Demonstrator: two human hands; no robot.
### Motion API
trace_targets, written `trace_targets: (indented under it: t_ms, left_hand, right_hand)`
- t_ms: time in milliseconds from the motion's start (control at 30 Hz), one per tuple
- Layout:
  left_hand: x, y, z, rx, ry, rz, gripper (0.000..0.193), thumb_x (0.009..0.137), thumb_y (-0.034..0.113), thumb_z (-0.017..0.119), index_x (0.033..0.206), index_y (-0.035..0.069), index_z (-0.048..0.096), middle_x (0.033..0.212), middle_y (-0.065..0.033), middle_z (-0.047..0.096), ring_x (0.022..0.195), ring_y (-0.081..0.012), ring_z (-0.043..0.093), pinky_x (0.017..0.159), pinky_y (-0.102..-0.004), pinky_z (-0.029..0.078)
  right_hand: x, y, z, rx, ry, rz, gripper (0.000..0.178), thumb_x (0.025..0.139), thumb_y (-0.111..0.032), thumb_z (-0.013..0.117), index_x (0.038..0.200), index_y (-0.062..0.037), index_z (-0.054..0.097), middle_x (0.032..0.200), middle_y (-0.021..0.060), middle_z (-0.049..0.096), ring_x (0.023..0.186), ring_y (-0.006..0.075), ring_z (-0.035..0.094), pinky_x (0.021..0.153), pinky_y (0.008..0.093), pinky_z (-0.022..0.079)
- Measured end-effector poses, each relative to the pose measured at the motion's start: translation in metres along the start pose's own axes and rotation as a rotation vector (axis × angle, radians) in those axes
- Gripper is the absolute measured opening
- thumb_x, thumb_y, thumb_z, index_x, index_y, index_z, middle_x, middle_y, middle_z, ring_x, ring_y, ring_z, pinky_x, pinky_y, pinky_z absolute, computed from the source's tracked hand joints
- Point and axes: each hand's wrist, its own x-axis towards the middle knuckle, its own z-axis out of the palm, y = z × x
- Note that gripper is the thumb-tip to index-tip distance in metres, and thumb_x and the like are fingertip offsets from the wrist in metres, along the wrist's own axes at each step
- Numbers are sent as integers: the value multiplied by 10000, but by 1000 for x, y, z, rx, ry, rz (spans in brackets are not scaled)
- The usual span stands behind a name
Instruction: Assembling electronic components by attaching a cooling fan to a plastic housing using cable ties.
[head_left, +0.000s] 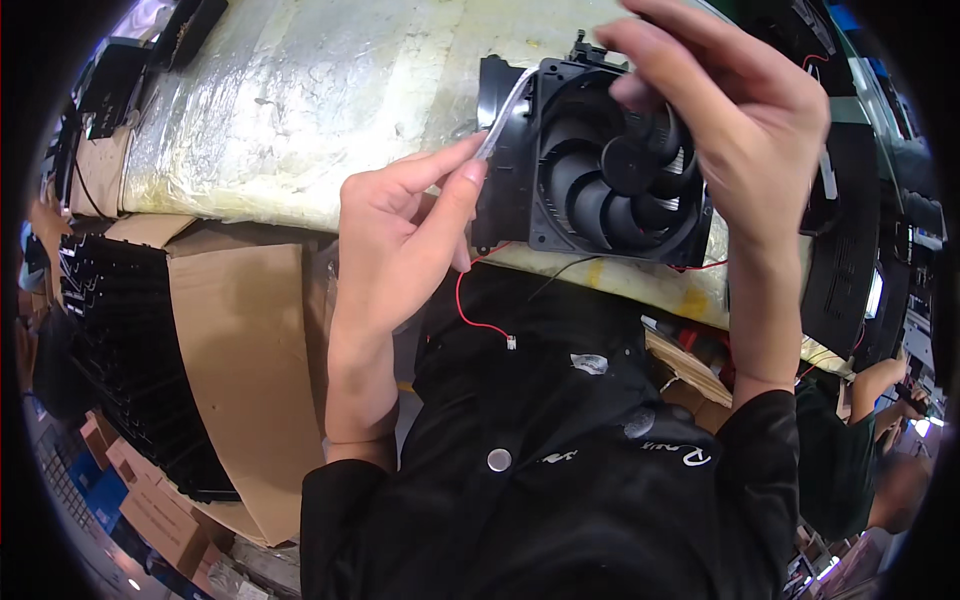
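Note:
A black cooling fan [625, 165] in a square frame lies on the worktable, fixed to a black plastic housing [505, 205]. My left hand [405, 225] is closed, thumb and forefinger pinching a thin whitish, shiny strip [510, 108]. The strip runs up from those fingertips to the fan frame's upper left corner; I cannot tell whether it is tape or tubing. Above the fan's right side hovers my right hand [745, 115], fingers bent and apart, with nothing visible between them. A red wire [462, 300] with a small white connector hangs below the housing against my dark clothing.
Wrinkled clear film covers the pale worktable [290, 110]. To the left, a cardboard box [245, 350] stands beside stacked black plastic parts [125, 350]. Black housings [845, 240] sit on the right. Another person [850, 450] works at the far right; another's arm shows at the left edge.

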Motion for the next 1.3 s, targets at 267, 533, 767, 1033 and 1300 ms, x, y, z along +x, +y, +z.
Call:
trace_targets:
  t_ms: [267, 533, 767, 1033, 1300]
  left_hand:
    - [1, -2, 0, -64, -40, 3, 254, 927, 28, 598, 1165, -39, 651, 718, -13, 577, 473, -40, 504, 407, -190, 395]
    - [3, 2, -4, -70, -67, -38, 250, 930, 43, 597, 1164, -15, 662, 697, -5, 581, 484, -40, 519, 419, -186, 407]
    - [10, 30, -24, -53, -229, -181, 331, 969, 112, 521, 1227, -89, 572, 827, -146, 690, 588, -160, 664, 533, -231, 530]
    - [8, 23, -28, -4, -345, -292, 314, 953, 77, 527, 1213, -94, 485, 816, -173, 679, 622, -229, 695, 553, -278, 580]
    - [7, 27, -16, 45, -316, -191, 326, 931, 40, 566, 1212, -85, 457, 735, -72, 603, 566, -170, 661, 487, -227, 530]
  right_hand:
    - [15, 4, 17, 8, -91, 216, 181, 850, 6, 696, 1013, 85, 693, 785, 84, 702, 633, 73, 638, 578, 177, 504]
    - [12, 18, 10, -189, -278, 193, 206, 876, -82, 684, 1052, 24, 705, 897, 92, 717, 689, 106, 640, 632, 203, 493]
    - [40, 53, 9, -16, -452, -865, 172, 814, -88, 727, 892, 63, 703, 838, 112, 684, 715, 174, 644, 653, 260, 498]
    - [34, -4, 21, -353, -547, -391, 178, 800, -120, 682, 764, 55, 675, 799, 189, 668, 703, 291, 654, 638, 336, 496]
    - [31, -26, 20, -500, -549, 30, 187, 788, -111, 645, 703, 55, 664, 625, 226, 614, 578, 365, 625, 585, 361, 506]
